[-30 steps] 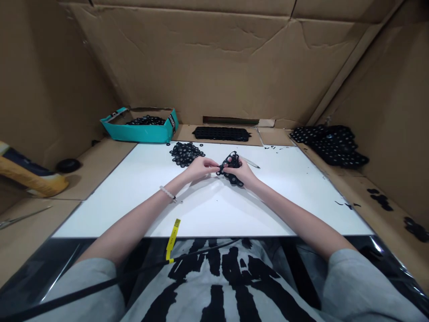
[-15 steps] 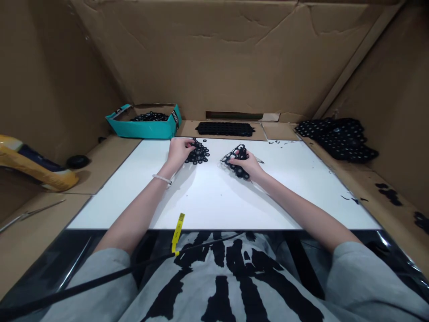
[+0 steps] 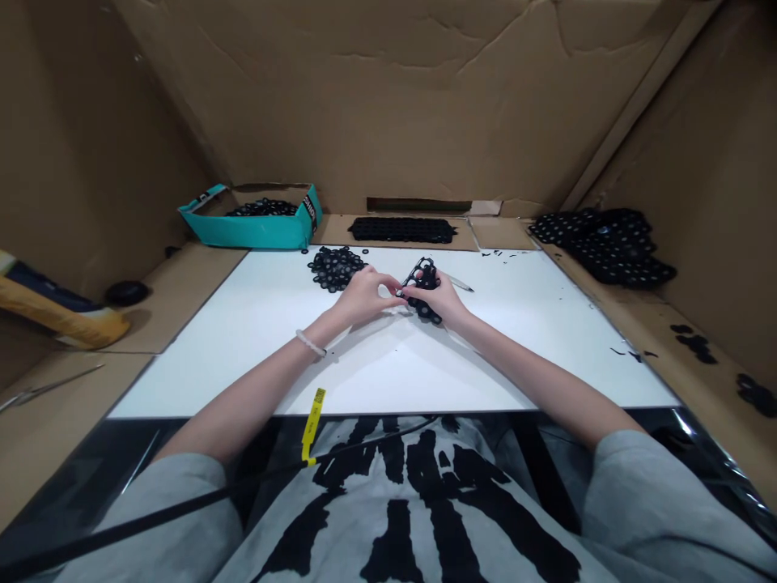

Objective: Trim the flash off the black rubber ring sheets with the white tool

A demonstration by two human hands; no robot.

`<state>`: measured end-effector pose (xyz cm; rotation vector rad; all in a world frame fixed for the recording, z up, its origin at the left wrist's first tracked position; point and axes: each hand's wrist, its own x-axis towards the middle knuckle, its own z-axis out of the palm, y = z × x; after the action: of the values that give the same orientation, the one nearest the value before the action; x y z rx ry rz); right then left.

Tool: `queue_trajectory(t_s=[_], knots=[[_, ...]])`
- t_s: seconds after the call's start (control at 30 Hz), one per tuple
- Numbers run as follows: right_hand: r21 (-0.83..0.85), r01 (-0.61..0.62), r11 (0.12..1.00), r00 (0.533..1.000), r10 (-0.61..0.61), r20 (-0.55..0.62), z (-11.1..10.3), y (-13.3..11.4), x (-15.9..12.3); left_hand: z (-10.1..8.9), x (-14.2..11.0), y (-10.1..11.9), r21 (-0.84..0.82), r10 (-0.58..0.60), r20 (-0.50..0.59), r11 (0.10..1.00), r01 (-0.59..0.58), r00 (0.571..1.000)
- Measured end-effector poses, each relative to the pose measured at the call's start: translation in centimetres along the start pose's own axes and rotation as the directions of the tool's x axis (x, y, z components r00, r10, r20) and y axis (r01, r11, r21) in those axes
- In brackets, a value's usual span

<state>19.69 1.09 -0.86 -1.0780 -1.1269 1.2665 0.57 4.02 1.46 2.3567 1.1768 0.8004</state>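
My right hand (image 3: 442, 298) is closed round a bunched black perforated piece (image 3: 425, 279) with round holes, held over the white board. My left hand (image 3: 369, 296) has its thumb and fingertips pinched together at the left edge of that piece. Whatever sits between those fingertips is too small to make out. Just behind my left hand lies a pile of small black rings (image 3: 333, 269), some with pale centres. A slim pen-like tool (image 3: 461, 283) rests on the board behind my right hand.
A teal box (image 3: 255, 231) of black rings stands back left, beside a stack of black strips (image 3: 402, 230). Black perforated sheets (image 3: 607, 247) lie back right. At left are a yellow-and-blue object (image 3: 66, 312) and tweezers (image 3: 52, 387). Cardboard walls (image 3: 340, 97) surround the board.
My left hand has moved right from the ring pile to the edge of the black piece. My right hand keeps its hold on that piece. The view has shifted slightly.
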Motion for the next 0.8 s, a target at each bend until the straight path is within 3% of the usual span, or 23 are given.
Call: queue_trajectory(t_s=[0.1,0.23,0.33,0.43,0.5,0.63,0.73,0.8], knots=[[0.002,-0.001,1.0,1.0,0.001,0.022,-0.1,-0.1,0.2,0.8,0.0,0.1,-0.142,-0.119,-0.027,0.983,0.114,0.992],[-0.081,-0.014,0.997,1.0,0.014,0.004,-0.9,0.1,0.9,0.4,0.7,-1.7,-0.379,-0.303,-0.028,0.885,0.27,0.953],[-0.107,0.0,0.994,1.0,0.001,0.011,-1.4,0.4,1.3,-1.0,1.3,-3.7,-0.4,-0.386,-0.161,0.867,0.297,0.908],[-0.11,0.007,0.994,1.0,-0.006,0.011,-1.6,0.6,1.3,-3.1,1.4,-5.6,-0.231,-0.344,-0.396,0.935,0.271,0.851],[-0.103,-0.016,0.995,1.0,0.013,-0.025,-1.6,0.5,1.3,-4.3,1.2,-6.7,-0.078,-0.277,-0.454,0.959,0.271,0.847],[-0.077,-0.063,0.995,0.997,0.059,-0.058,-1.4,0.4,1.1,-4.8,0.9,-7.2,0.157,-0.193,-0.41,0.948,0.278,0.891],[-0.06,-0.075,0.995,0.996,0.072,-0.05,-1.3,0.3,1.0,-4.0,0.8,-5.6,0.231,-0.126,-0.376,0.946,0.225,0.918],[-0.047,-0.084,0.995,0.996,0.081,-0.046,-1.1,0.3,0.9,-3.2,0.6,-3.8,0.231,-0.055,-0.303,0.964,0.13,0.951]])
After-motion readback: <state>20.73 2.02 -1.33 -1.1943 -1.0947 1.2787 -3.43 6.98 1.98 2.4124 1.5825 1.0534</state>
